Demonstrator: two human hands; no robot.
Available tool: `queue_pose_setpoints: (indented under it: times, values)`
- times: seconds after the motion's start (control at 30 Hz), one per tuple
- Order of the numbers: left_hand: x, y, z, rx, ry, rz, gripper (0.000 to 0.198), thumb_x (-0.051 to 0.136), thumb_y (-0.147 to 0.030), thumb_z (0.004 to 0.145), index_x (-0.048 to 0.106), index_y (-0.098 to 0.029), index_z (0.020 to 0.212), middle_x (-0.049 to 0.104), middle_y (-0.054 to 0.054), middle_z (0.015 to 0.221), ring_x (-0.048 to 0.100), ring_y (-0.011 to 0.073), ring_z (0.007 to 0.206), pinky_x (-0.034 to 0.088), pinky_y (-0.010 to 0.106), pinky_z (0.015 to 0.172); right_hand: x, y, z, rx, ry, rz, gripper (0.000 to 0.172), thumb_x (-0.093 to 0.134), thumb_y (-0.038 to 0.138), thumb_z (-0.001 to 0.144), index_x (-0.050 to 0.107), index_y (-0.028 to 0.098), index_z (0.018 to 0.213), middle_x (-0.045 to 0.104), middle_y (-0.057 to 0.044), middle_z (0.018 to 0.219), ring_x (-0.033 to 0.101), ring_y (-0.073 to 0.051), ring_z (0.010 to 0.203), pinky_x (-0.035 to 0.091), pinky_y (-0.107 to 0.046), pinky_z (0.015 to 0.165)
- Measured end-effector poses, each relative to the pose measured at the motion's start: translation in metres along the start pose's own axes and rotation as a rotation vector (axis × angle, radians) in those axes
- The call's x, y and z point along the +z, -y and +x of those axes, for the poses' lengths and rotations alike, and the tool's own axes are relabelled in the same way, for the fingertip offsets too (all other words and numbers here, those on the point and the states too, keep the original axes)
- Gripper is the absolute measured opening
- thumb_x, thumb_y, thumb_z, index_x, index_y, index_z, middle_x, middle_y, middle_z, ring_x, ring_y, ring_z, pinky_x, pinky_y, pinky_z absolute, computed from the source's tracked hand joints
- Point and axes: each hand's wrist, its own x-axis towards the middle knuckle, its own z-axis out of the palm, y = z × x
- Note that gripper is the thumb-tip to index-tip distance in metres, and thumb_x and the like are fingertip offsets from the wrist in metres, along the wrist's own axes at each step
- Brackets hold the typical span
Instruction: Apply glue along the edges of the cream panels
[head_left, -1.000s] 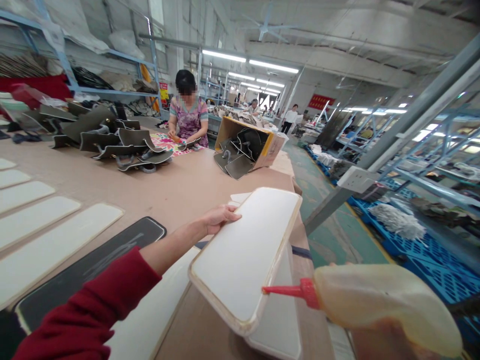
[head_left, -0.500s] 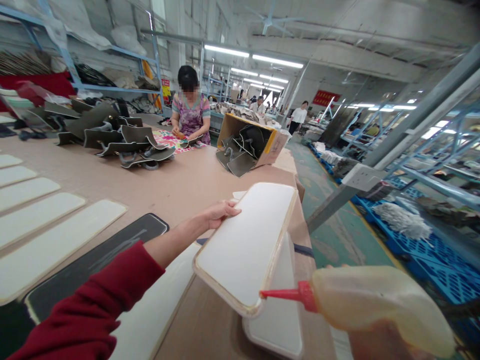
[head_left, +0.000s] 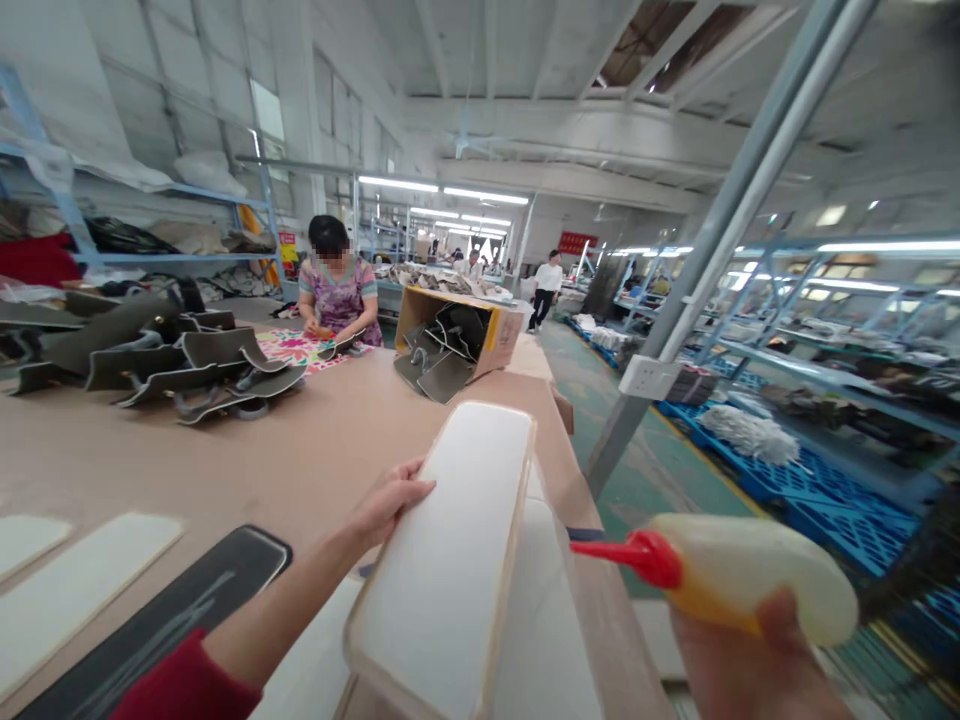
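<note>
My left hand grips the left edge of a white rounded panel, thumb on top, holding it tilted over the table. A yellowish glue band runs along the panel's rim. My right hand is closed around a squeeze glue bottle lying sideways, partly filled with amber liquid. The bottle's red nozzle points left and is apart from the panel's right edge. Beneath the held panel, another white panel lies on the table. A black panel with a pale smear lies left of my forearm.
More white panels lie at the left on the brown table. Dark green leather-like pieces are piled at the far left. A cardboard box on its side holds similar pieces. A co-worker sits beyond. A slanted metal post stands right.
The bottle's nozzle has left the panel's near right edge and moved right. My left hand still holds the panel, now more upright in view. The camera view has tilted up and turned.
</note>
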Motion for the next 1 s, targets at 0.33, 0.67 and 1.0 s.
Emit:
queue_pose_setpoints:
  times: [0.33,0.67,1.0]
  values:
    - [-0.007,-0.018,-0.040,0.004,0.193,0.054,0.058,0.074,-0.026,0.072,0.060,-0.022,0.128,0.073,0.008,0.106,0.070,0.0262,0.083,0.056,0.033,0.072,0.031,0.046,0.047,-0.332,0.042,0.107,0.054,0.091,0.036,0.052,0.069,0.022,0.099,0.065,-0.002,0.113,0.050,-0.025,0.120,0.053,-0.029,0.088]
    - [-0.011,-0.024,-0.059,-0.061,0.171,0.053,0.060,0.080,-0.032,0.063,0.066,-0.028,0.121,0.073,0.006,0.108,0.070,0.0310,0.089,0.056,0.038,0.076,0.027,0.042,0.056,-0.383,0.143,0.056,0.047,0.088,0.029,0.057,0.069,0.026,0.100,0.070,-0.002,0.098,0.064,-0.019,0.097,0.056,-0.024,0.078]
    - [-0.012,-0.026,-0.064,-0.068,0.182,0.060,0.060,0.081,-0.034,0.060,0.068,-0.027,0.119,0.072,0.007,0.111,0.068,0.0347,0.097,0.055,0.040,0.080,0.023,0.044,0.061,-0.386,0.182,0.008,0.038,0.088,0.030,0.059,0.071,0.021,0.092,0.069,-0.005,0.086,0.066,-0.020,0.080,0.057,-0.027,0.074]
